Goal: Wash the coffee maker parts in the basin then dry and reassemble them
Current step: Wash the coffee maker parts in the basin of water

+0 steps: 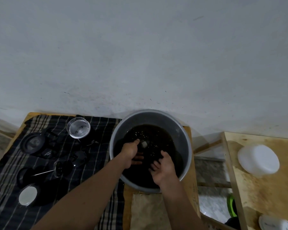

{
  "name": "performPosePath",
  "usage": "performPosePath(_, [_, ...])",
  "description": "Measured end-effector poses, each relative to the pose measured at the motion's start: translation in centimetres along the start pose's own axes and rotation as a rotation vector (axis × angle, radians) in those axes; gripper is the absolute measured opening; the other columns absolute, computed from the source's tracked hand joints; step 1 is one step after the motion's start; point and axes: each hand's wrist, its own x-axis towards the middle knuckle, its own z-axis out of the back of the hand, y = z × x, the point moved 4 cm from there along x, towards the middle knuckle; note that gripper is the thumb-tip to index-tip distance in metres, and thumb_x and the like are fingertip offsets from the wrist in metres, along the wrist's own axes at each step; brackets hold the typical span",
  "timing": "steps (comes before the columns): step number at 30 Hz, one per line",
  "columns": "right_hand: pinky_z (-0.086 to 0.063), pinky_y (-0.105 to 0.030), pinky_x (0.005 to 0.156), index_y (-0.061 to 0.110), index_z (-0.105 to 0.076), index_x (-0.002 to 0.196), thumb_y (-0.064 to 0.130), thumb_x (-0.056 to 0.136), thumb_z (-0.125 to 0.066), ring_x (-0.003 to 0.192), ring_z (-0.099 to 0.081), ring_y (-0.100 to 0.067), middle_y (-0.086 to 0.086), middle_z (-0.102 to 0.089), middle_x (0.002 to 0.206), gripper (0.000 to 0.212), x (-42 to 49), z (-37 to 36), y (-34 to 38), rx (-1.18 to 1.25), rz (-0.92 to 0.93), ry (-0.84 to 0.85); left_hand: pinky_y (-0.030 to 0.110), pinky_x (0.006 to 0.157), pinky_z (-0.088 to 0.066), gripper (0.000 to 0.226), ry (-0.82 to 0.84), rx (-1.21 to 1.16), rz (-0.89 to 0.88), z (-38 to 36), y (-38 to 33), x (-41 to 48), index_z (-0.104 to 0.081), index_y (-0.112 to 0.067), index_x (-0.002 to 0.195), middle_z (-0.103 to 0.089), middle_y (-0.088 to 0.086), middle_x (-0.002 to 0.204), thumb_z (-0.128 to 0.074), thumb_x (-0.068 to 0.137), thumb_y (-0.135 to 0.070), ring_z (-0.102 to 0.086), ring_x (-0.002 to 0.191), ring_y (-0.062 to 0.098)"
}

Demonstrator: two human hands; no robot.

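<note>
White round container (258, 159) on plywood table (264, 201); second white container (272, 223) at near edge; green object (230, 205) below, on floor.

Tally by kind
One basin (181, 130), one glass beaker (78, 128), one checked cloth (106, 130); two hands, left hand (130, 152) and right hand (163, 168); two white tubs, far tub (258, 159) and near tub (275, 223); roughly five dark parts (32, 143)

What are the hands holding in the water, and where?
The right hand looks empty, fingers loose. The left hand sits beside a small pale piece in the basin; whether it grips it cannot be told.
</note>
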Motion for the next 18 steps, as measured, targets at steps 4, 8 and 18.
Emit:
performPosePath(4, [-0.045, -0.045, 0.099, 0.011, -0.048, 0.145, 0.035, 0.097, -0.057, 0.114, -0.058, -0.032, -0.018, -0.061, 0.126, 0.054, 0.9, 1.1, -0.7, 0.075, -0.012, -0.057, 0.046, 0.079, -0.06, 0.037, 0.013, 0.045, 0.041, -0.1, 0.3, -0.4, -0.056, -0.014, 0.118, -0.07, 0.019, 0.109, -0.048, 0.106, -0.048, -0.068, 0.095, 0.033])
performPosePath(8, [-0.044, -0.043, 0.109, 0.003, -0.054, 0.137, 0.033, 0.103, -0.052, 0.12, -0.059, -0.029, -0.019, -0.062, 0.13, 0.046, -0.3, -1.8, 1.1, 0.021, 0.055, 0.21, 0.045, 0.076, -0.06, 0.038, 0.0, 0.03, 0.015, 0.0, -0.1, -0.3, -0.058, -0.015, 0.124, -0.068, 0.017, 0.115, -0.046, 0.106, -0.047, -0.067, 0.102, 0.034])
performPosePath(18, [-0.058, -0.033, 0.079, 0.025, -0.068, 0.106, 0.025, 0.102, -0.059, 0.086, -0.069, -0.016, -0.002, -0.074, 0.097, 0.01, -0.1, -1.6, 1.9, -0.603, 0.477, 0.066, 0.043, 0.074, -0.062, 0.054, 0.16, 0.142, -0.004, -0.3, 0.2, -1.1, -0.065, -0.02, 0.118, -0.074, 0.013, 0.107, -0.054, 0.095, -0.067, -0.071, 0.096, 0.031])
